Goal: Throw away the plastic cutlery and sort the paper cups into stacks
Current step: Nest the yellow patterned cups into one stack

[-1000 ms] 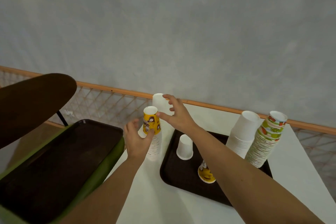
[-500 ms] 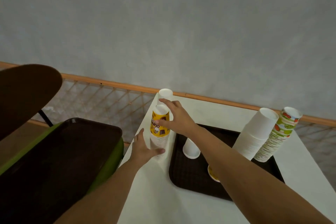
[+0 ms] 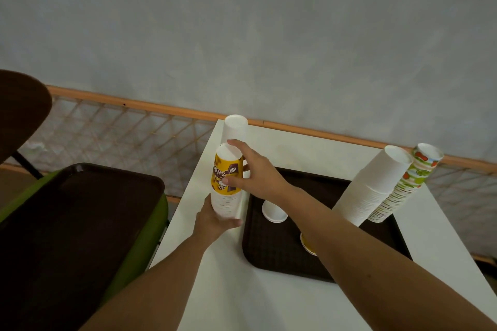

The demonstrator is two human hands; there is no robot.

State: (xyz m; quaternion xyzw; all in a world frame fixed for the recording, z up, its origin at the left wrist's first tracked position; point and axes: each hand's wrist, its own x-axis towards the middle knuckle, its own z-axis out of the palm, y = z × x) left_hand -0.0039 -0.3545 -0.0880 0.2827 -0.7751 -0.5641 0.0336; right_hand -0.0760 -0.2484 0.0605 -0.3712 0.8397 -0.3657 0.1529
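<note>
- Head view: right hand (image 3: 258, 177) pinches a yellow printed paper cup (image 3: 226, 177) atop the short white paper-cup stack (image 3: 226, 205); left hand (image 3: 215, 220) grips the stack's base.
- Stacking step, I'd guess. Next: seat it square, then grab the loose white paper cup (image 3: 274, 212) on the dark brown plastic tray (image 3: 269, 252).
- Stack's right by the white table (image 3: 242, 293)'s left edge; free room nearer me.

Canteen, brown serving tray (image 3: 271, 255), paper cup stacks (image 3: 373, 188), white table (image 3: 269, 301)

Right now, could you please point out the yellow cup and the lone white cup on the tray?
yellow cup (image 3: 222, 169), head view, printed side wall.
lone white cup (image 3: 273, 211), head view, its upper end.
</note>
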